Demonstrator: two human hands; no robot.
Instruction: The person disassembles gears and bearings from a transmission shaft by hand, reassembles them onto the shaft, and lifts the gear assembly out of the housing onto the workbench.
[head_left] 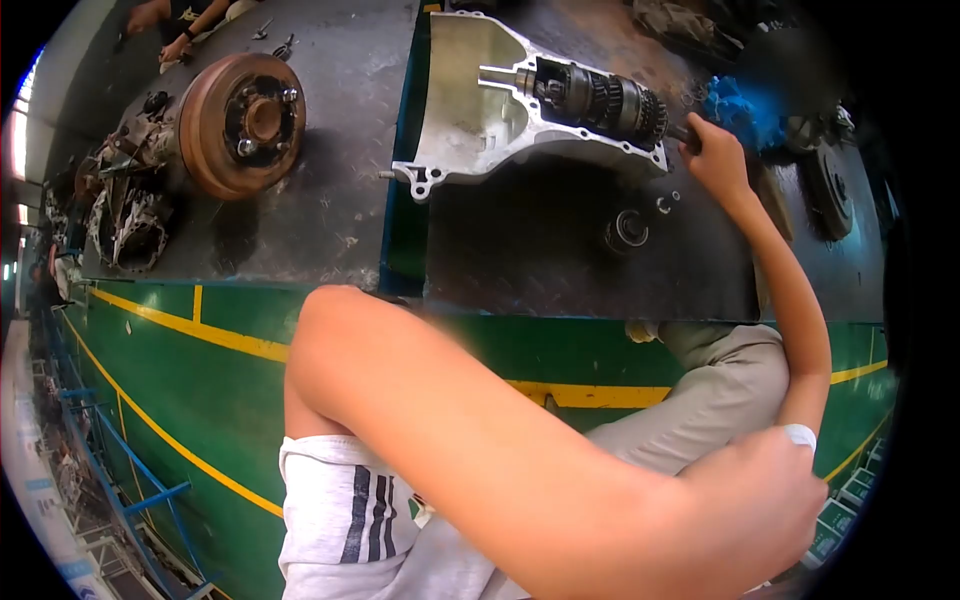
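Note:
My right hand (715,160) is closed on the dark end of the gear shaft (677,132). That shaft sticks out from the right end of an open gearbox housing (470,130), whose bare metal shell lies on the bench. Inside the housing sits a row of dark gears (605,100). Across my body reaches my left arm, and my left hand (745,500) is curled over my right upper arm. A scrap of white sleeve (800,435) shows past its knuckles; its fingertips are hidden. A bearing ring (627,231) and small rings (668,203) lie below the housing.
A rusty brake drum (240,125) stands on the left bench, beside greasy metal parts (130,225). Another person's hand (175,50) is at the upper left. A blue cloth or bag (745,110) and a dark round disc (828,190) lie to the right. A gap separates the benches.

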